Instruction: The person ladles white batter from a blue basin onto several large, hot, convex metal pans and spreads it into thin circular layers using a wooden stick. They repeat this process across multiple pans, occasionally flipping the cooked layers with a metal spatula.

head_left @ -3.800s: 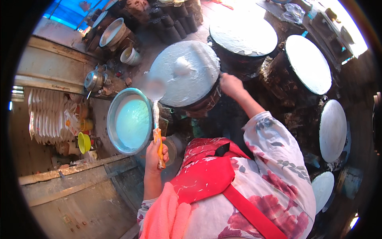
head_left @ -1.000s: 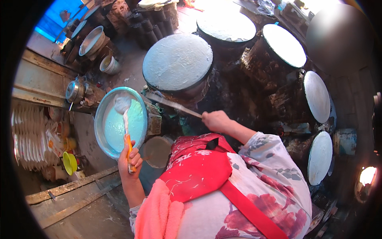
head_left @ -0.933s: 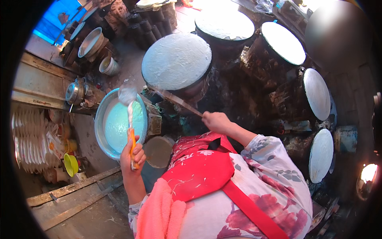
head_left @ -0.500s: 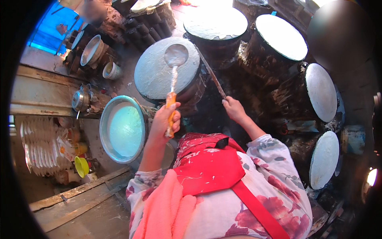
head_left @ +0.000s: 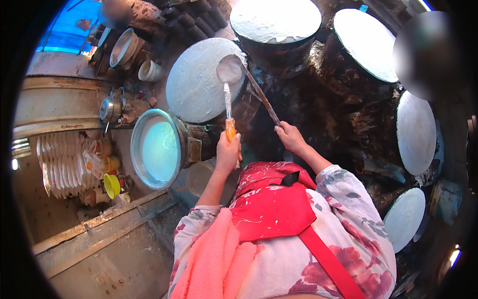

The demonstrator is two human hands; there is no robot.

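Four cloth-topped steamer pots ring the right side: one at top centre [head_left: 275, 20], one top right [head_left: 367, 42], one at right [head_left: 416, 132], one lower right [head_left: 404, 218]. Stack of white plates [head_left: 62, 162] at left, a small yellow cup [head_left: 111, 185] just beside it. Metal kettle [head_left: 110, 107] above the plates (lid on). White mug [head_left: 148, 71] near a tilted metal bowl [head_left: 122, 47]. Blue tarp [head_left: 72, 27] top left.
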